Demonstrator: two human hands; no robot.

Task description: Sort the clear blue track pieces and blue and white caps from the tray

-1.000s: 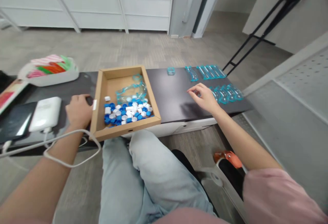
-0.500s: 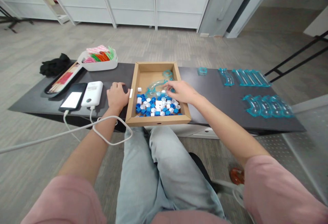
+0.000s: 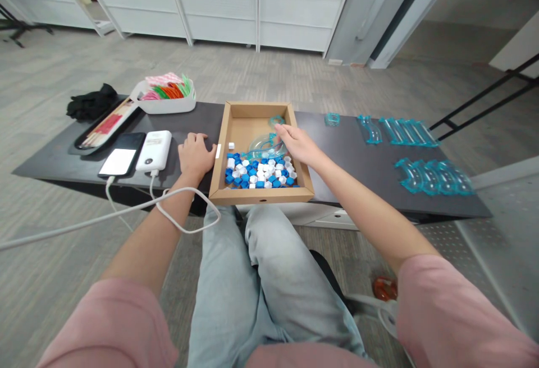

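A shallow cardboard box [image 3: 238, 194] sits on the dark table [image 3: 341, 160] in front of me. Several small blue and white hexagonal pieces [image 3: 260, 171] lie in its near half, and clear teal curved track pieces [image 3: 264, 143] lie behind them. My right hand [image 3: 298, 146] reaches into the box from the right, fingers pinched on one of the teal track pieces. My left hand [image 3: 194, 153] rests on the table against the box's left wall, fingers curled over something dark.
Rows of teal track pieces [image 3: 433, 169] lie on the table's right side, more [image 3: 396, 130] behind them. Left of the box are a white power bank [image 3: 154, 150], a phone [image 3: 120, 157], a white tub of coloured strips [image 3: 168, 94] and a black cloth [image 3: 90, 102]. A white cable [image 3: 126, 211] hangs off the edge.
My right hand left the teal pieces on the right, swung into the box and reached further back onto a track piece. The view turned left. The left hand stayed put.
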